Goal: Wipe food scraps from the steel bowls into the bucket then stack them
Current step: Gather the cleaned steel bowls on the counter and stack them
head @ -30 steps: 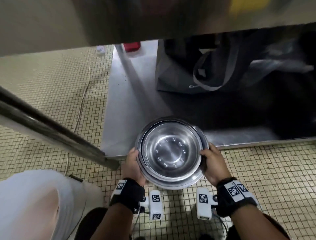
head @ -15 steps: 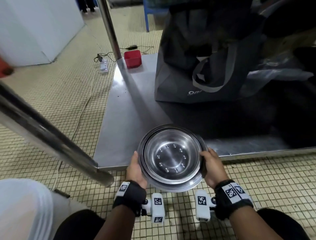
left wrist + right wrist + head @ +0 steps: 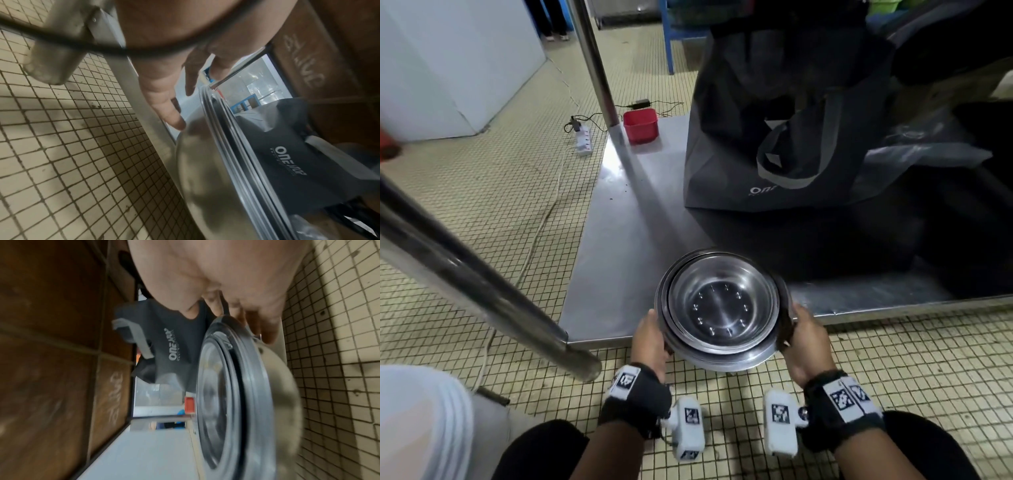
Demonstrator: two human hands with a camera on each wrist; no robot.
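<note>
A stack of nested steel bowls hangs tilted toward me, just over the front edge of a low steel shelf. The top bowl's inside looks shiny, with no scraps that I can see. My left hand grips the stack's left rim, its fingers running under the outer bowl. On the right rim, my right hand holds with the thumb over the edge and the fingers behind the bowl wall. No bucket is in view.
A large dark grey bag fills the shelf's back right. A small red container sits at the far left corner beside an upright steel leg. Another steel leg slants across the left. A power strip lies on the tiled floor.
The head view has lifted, showing more of the shelf, bag and far floor. Both hands keep the same hold on the stack at the shelf's front edge.
</note>
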